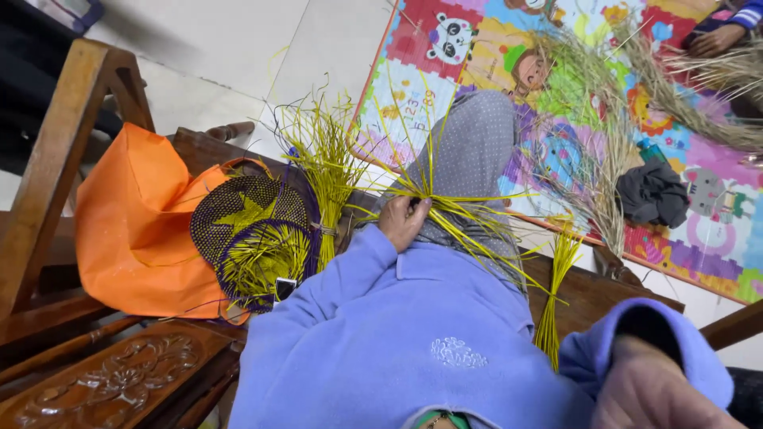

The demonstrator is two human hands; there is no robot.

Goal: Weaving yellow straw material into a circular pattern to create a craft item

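My left hand (404, 219) is closed around a bunch of thin yellow straw strands (453, 208) that fan out over my grey dotted trouser leg (477, 147). Its lavender fleece sleeve (381, 318) fills the lower middle. My right hand (648, 393) shows at the bottom right corner, back upward, coming out of a lavender cuff; its fingers are out of sight. A thin tuft of yellow strands (552, 302) hangs just left of that cuff. A tied bundle of yellow straw (326, 163) stands to the left of my left hand.
A purple and yellow woven piece (254, 230) lies on an orange bag (131, 226) on a carved wooden bench (119, 381). A colourful play mat (699, 230) holds dried grass (604, 159) and a dark cloth (653, 192). Another person's hand (715, 38) works grass at the top right.
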